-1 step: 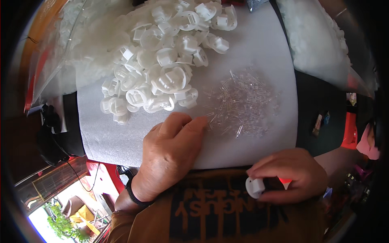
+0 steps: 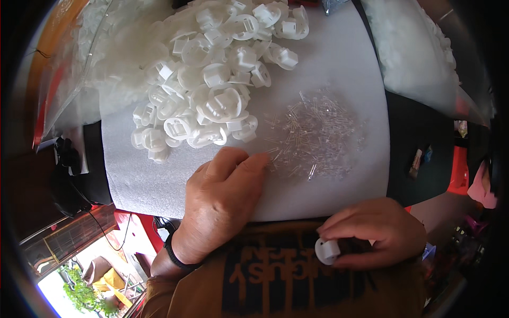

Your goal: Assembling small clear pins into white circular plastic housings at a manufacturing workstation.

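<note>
My right hand (image 2: pixel 379 233) is in front of my shirt, below the table's near edge. Its thumb and fingers pinch a white plastic piece (image 2: pixel 327 252), a round disc with a square block on it. My left hand (image 2: pixel 225 191) rests over the near part of the table, knuckles up. Its fingers are curled, with thumb and forefinger together at the left edge of a heap of thin, clear, pin-like pieces (image 2: pixel 321 135). Whatever lies between those fingertips is hidden. Beyond the left hand spreads a large pile of similar white plastic pieces (image 2: pixel 217 100).
Pale foam sheeting (image 2: pixel 146 185) covers the table. A clear bag of white pieces (image 2: pixel 116 58) stands at the far left, another filled bag (image 2: pixel 408 53) at the far right. A small tube (image 2: pixel 415 163) lies on the dark surface to the right.
My right hand has shifted slightly left and down with the white plastic piece. My left hand has barely moved.
</note>
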Action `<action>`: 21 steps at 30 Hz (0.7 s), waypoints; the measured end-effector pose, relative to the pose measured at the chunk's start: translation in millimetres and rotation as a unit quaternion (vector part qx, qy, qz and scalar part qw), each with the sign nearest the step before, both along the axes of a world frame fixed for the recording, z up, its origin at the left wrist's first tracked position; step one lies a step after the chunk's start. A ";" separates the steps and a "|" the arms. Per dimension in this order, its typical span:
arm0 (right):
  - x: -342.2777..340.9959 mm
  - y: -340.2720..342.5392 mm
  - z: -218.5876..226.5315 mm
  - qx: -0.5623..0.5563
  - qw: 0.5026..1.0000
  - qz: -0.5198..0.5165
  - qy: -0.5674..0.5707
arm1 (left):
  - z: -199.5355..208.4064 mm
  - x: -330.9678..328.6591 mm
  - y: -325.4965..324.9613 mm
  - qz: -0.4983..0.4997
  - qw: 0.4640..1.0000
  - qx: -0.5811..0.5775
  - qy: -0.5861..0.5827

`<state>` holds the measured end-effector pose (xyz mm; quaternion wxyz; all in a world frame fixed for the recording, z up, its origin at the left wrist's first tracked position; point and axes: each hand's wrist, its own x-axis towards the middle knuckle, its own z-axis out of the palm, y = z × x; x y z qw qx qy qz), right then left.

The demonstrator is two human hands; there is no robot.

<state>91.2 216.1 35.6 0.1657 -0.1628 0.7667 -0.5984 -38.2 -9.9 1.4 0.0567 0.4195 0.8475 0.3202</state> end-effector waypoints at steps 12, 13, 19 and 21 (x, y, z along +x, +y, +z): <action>0.2 -20.5 -13.9 -0.073 0.989 0.110 0.069 | 3.5 7.2 -7.3 0.089 0.996 -0.004 -0.013; -0.5 -21.5 -13.1 -0.083 0.988 0.114 0.068 | 4.2 7.6 -5.9 0.083 0.996 -0.011 -0.017; 2.6 -25.4 -5.9 -0.095 0.988 0.097 0.074 | 4.2 2.7 -8.1 0.045 0.998 -0.048 0.019; 3.9 -26.1 -3.6 -0.103 0.988 0.092 0.073 | 4.9 3.7 -11.1 0.049 0.998 -0.043 0.018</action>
